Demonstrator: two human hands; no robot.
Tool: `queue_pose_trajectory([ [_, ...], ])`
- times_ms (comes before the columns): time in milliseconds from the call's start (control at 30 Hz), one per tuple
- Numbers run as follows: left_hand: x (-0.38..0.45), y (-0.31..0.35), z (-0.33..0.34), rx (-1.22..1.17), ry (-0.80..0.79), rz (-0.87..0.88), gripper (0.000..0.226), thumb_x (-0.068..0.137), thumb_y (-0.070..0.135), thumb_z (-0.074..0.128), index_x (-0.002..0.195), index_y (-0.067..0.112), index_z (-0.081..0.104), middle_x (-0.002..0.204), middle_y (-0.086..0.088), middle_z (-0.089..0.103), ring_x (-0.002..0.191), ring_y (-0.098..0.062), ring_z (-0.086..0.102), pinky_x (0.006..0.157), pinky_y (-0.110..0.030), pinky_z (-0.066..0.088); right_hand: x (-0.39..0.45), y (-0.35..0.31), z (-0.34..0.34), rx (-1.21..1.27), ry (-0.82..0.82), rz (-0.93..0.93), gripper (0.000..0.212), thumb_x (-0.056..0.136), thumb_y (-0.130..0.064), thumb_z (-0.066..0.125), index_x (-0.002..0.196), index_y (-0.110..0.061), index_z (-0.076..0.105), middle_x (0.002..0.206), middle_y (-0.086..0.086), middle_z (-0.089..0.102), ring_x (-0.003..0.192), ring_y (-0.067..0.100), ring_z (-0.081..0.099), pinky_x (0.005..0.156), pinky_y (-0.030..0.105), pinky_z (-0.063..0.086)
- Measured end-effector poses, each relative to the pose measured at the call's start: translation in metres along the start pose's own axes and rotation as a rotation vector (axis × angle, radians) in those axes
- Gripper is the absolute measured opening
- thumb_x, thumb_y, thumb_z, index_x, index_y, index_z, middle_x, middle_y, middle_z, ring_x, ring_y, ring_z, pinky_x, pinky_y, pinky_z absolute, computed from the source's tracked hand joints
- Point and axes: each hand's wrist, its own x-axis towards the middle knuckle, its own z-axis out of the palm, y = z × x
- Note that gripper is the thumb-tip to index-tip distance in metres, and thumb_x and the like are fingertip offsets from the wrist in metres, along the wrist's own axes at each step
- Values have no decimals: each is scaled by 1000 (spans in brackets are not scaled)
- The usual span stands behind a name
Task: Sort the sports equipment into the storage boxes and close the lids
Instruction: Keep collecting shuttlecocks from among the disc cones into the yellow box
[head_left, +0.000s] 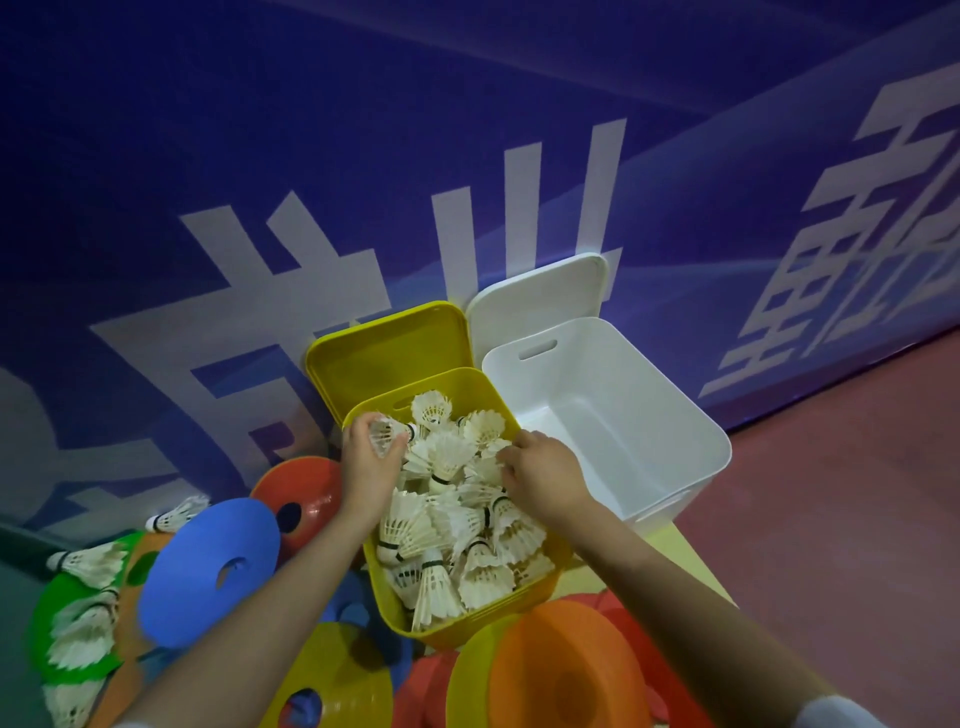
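A yellow storage box (511, 608) stands in the middle, heaped with several white shuttlecocks (441, 525). My left hand (366, 460) grips one shuttlecock (387, 434) over the box's far left corner. My right hand (540, 467) reaches in over the right rim, fingers curled among the feathers; whether it holds one is unclear. Beside it on the right stands a white storage box (670, 415), with nothing in it. The yellow lid (384, 348) and the white lid (530, 296) lean upright against the wall behind their boxes.
Flat marker cones lie around: a blue cone (208, 566), a red-orange cone (306, 493), a green cone (52, 623), a yellow cone (337, 680) and an orange cone (566, 670). Loose shuttlecocks (88, 566) lie at the left. A blue banner wall (363, 156) stands behind, red floor (831, 519) at the right.
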Motion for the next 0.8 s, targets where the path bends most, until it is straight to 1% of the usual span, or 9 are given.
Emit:
queue_pose_trajectory([
  [133,1,-6,5,27,-3,2,34,86,24,69,113,12,50,113,0,48,109,-20,49,88,-28,38,-8,7,-6,-11,-84,28,28,87,-17,48,113,-11,54,98,12,52,80,31,53,57,33,34],
  [200,2,-8,5,81,-7,12,36,85,25,70,112,11,50,113,-2,50,109,-24,51,85,-29,39,-9,7,-5,-11,-97,22,29,86,-16,48,114,-10,52,98,12,51,77,29,48,57,32,31],
  [300,5,-8,2,273,-64,75,53,84,32,70,129,15,47,127,-4,53,117,-26,52,91,-40,47,-3,5,-4,-73,-62,1,12,77,-16,60,87,-10,56,75,7,48,68,26,44,57,31,28],
  [367,7,-10,-1,446,-145,122,57,86,36,66,138,22,46,128,-5,53,120,-27,49,94,-45,47,1,6,-6,-137,-82,-18,16,78,-24,62,73,-12,52,60,-1,34,69,21,35,64,30,26],
  [467,10,-14,-7,629,-242,152,42,91,41,57,129,24,58,114,-8,58,114,-29,51,91,-41,45,2,19,-3,-215,-138,-75,29,82,-37,57,65,-14,56,55,-4,32,76,20,32,69,33,27],
  [533,10,-17,-11,671,-262,161,37,95,44,46,121,24,65,110,-8,62,111,-28,51,91,-39,43,-3,24,0,-285,-117,-101,28,66,-36,69,49,-19,56,55,-6,39,71,19,43,62,31,34],
  [633,9,-21,-14,666,-300,179,48,93,42,30,104,21,72,109,-7,63,106,-28,52,90,-38,40,-18,30,14,-222,-35,-135,28,67,-35,52,43,-23,58,68,-6,54,69,20,52,55,28,38],
  [700,9,-21,-14,540,-271,159,37,96,33,39,110,21,71,110,-6,63,107,-28,54,93,-40,42,-19,31,16,-142,20,-117,36,75,-32,41,48,-22,62,72,-4,57,73,23,52,55,29,41],
  [800,8,-17,-16,291,-192,110,28,97,23,48,113,20,69,109,-5,61,106,-25,54,91,-43,45,-19,28,13,-3,90,-99,31,81,-31,50,62,-18,70,86,0,63,83,26,55,60,33,48],
])
